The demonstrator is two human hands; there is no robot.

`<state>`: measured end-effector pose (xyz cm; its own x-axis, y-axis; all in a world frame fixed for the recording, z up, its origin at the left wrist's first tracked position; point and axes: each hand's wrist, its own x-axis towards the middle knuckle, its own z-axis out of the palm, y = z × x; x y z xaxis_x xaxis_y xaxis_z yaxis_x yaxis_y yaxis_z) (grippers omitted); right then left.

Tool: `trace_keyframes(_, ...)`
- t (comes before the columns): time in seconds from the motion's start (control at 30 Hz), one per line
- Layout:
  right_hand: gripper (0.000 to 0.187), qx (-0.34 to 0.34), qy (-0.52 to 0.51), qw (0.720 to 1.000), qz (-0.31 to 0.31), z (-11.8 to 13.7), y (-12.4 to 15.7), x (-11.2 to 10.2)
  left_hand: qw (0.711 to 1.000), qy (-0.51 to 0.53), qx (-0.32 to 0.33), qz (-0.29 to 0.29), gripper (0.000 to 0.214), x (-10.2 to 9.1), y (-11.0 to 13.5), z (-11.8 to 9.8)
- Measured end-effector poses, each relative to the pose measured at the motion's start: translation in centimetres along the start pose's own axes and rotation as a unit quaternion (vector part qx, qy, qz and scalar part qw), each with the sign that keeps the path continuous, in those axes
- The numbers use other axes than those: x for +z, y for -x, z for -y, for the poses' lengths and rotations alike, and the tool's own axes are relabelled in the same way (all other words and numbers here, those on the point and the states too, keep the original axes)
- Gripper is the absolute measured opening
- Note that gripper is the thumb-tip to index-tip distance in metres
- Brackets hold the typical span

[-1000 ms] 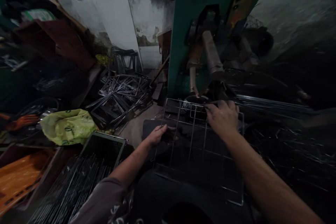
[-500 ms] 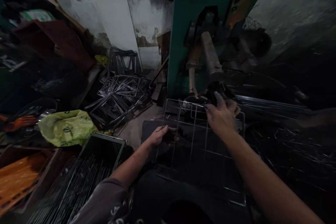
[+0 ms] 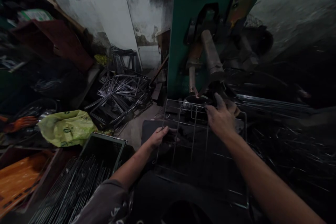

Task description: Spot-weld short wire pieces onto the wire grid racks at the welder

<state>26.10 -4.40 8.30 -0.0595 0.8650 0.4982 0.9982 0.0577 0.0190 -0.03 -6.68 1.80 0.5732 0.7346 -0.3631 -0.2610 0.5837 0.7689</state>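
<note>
A wire grid rack lies flat in front of me, its far edge under the arm of a green welding machine. My left hand grips the rack's left edge, fingers curled round the wire. My right hand rests on the rack's far part beside a small bent wire piece, fingers pressed down on the wires right below the machine's metal electrode arm. What the right fingers pinch is hidden in the dark.
A pile of bent wire frames lies on the floor to the left. A yellow-green plastic bag and a crate of straight wire rods sit nearer left. An orange tray is at far left. Long rods lie to the right.
My right hand slid a little farther forward toward the electrode arm, and the rack shifted slightly with it. My left hand kept its grip on the left edge.
</note>
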Motion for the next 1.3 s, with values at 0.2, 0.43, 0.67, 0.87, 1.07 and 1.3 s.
trace_keyframes(0.2, 0.023, 0.002, -0.007, 1.0, 0.017, -0.2, 0.4, 0.7, 1.0, 0.005, 0.002, 0.008, 0.069, 0.0, 0.1, 0.2)
trace_keyframes(0.43, 0.023, -0.009, -0.007, 1.0, 0.019, -0.4, 0.3, 0.6, 1.0, 0.006, 0.015, 0.006, 0.065, -0.1, 0.0, 0.4)
trace_keyframes(0.67, 0.025, -0.018, 0.006, 0.999, 0.041, -0.3, 0.2, 0.5, 1.0, 0.006, 0.008, 0.004, 0.064, 0.0, -0.2, 0.6)
trace_keyframes(0.87, 0.024, -0.017, 0.008, 0.998, 0.052, -0.8, -0.3, 0.4, 1.0, 0.016, 0.015, 0.015, 0.063, 0.3, -0.8, 0.7)
trace_keyframes(1.07, 0.025, -0.024, 0.009, 0.998, 0.066, -2.1, -0.9, 1.6, 1.0, 0.022, 0.015, 0.01, 0.062, 0.7, -2.0, 0.8)
trace_keyframes(1.3, 0.024, -0.028, 0.008, 0.997, 0.072, -3.5, -1.9, 2.9, 0.998, 0.043, 0.023, 0.025, 0.064, 1.1, -3.9, 1.2)
